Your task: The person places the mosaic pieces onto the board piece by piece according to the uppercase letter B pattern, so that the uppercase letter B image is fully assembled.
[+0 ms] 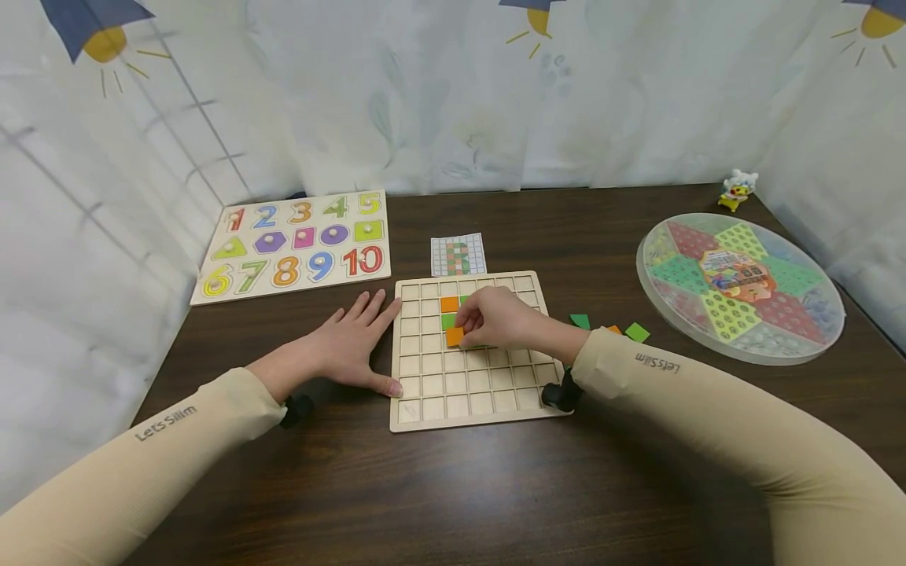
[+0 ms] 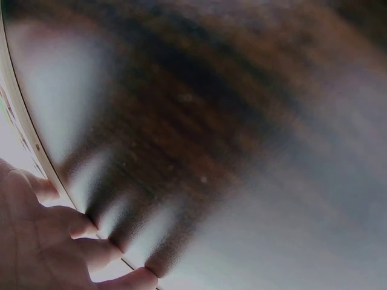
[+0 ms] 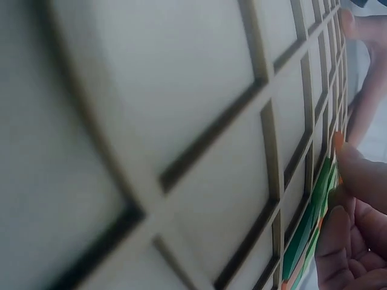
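Observation:
On the table lies a wooden grid board [image 1: 456, 384] with square cells. My left hand [image 1: 350, 342] rests beside it with fingers spread, its thumb at the board's left edge. My right hand [image 1: 506, 318] reaches over the upper middle of the board and pinches an orange square tile [image 1: 454, 337] between thumb and fingers. In the right wrist view, that orange tile [image 3: 338, 142] shows at the thumb tip. Just above it, a green tile [image 1: 449, 321] and another orange tile [image 1: 450, 305] fill cells. More green tiles are partly hidden behind the right hand.
Behind the board lies a small printed card [image 1: 458, 255] with a coloured grid pattern. A number puzzle board [image 1: 293, 244] is at the back left. Loose green tiles [image 1: 637, 332] lie to the right, near a round game box [image 1: 739, 287]. A small figurine [image 1: 738, 189] stands far right.

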{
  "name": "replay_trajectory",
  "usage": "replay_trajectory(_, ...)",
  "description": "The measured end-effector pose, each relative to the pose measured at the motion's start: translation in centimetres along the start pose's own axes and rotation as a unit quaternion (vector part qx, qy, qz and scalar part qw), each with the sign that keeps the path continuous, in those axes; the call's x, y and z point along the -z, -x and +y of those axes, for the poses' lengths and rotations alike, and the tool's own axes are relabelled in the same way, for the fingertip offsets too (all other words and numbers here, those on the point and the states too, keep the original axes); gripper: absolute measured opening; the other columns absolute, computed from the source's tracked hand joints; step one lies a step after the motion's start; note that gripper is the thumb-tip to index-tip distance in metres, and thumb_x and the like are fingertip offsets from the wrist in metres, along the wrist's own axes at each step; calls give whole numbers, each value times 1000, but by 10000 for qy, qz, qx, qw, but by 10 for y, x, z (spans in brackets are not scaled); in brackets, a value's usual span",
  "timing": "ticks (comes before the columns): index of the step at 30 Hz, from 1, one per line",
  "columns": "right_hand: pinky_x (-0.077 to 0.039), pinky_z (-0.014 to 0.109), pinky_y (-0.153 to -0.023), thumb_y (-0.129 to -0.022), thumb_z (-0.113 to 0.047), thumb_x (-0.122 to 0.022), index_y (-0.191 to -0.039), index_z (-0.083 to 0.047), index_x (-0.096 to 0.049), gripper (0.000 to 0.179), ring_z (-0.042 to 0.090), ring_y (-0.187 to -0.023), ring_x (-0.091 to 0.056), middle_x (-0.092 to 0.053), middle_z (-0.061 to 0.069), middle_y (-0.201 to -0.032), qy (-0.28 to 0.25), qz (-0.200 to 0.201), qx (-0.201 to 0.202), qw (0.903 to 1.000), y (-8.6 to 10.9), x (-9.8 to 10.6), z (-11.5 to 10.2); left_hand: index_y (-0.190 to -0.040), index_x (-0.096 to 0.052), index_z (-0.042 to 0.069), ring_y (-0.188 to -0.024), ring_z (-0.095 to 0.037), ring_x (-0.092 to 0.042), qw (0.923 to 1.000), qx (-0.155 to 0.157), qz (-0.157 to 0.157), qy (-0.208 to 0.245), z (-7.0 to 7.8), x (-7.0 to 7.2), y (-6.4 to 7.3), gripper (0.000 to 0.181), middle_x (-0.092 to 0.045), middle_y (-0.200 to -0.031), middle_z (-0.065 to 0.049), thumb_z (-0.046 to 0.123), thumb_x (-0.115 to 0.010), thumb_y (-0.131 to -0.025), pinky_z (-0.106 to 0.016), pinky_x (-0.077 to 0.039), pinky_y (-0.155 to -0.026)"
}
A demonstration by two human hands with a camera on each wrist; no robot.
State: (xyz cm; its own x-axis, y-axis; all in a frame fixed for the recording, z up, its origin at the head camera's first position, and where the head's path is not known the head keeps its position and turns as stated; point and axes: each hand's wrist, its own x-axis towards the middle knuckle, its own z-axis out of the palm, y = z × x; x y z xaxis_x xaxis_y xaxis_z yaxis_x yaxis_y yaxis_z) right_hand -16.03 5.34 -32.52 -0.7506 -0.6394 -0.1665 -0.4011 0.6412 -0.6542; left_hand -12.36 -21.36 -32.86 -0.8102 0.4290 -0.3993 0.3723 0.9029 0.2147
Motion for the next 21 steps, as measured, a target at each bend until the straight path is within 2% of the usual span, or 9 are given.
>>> replay_trajectory(21, -53, 25, -78, -86, -15, -83, -102, -6, -76, 19, 14, -83, -64, -73, 3, -90, 408, -3, -118, 9991, -3, -7, -7, -165, -6, 7, -156, -52, -2, 10000, 10, 8, 11, -1, -1, -1, 133, -2, -170, -28, 75, -75, -74, -74, -16, -118)
